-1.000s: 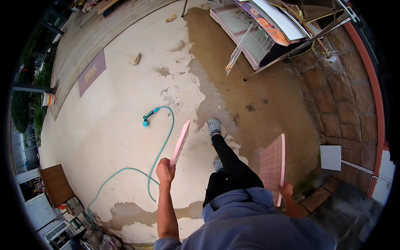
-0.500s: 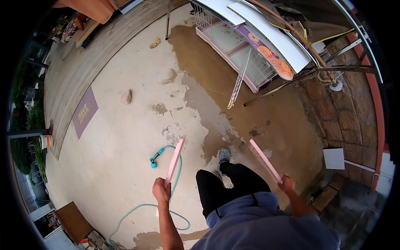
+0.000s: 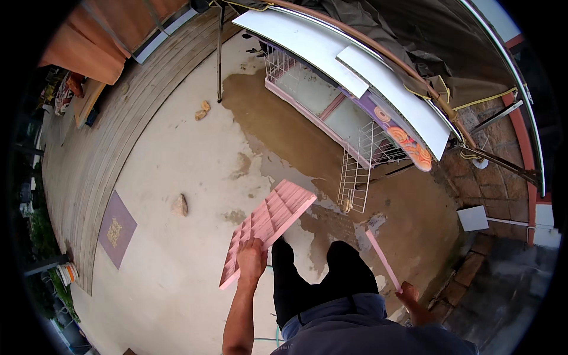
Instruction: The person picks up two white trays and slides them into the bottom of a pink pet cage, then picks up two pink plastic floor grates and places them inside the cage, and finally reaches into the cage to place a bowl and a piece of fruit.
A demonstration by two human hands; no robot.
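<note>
We have one panel (image 3: 269, 222) in our left grip (image 3: 251, 260), over the floor (image 3: 160, 290) and before our legs, and the other panel (image 3: 383, 259) in our right grip (image 3: 408, 294), to the right of our legs. Ahead, toward the right, stands the cage (image 3: 305, 108); boards (image 3: 414, 97) lie above it. On the left runs the deck (image 3: 118, 124), and the mat (image 3: 118, 228) lies just beside its edge. Between mat and cage, we find a single stone (image 3: 180, 205); farther ahead, a pair of stones (image 3: 202, 110). At the far right is the wall (image 3: 482, 183).
</note>
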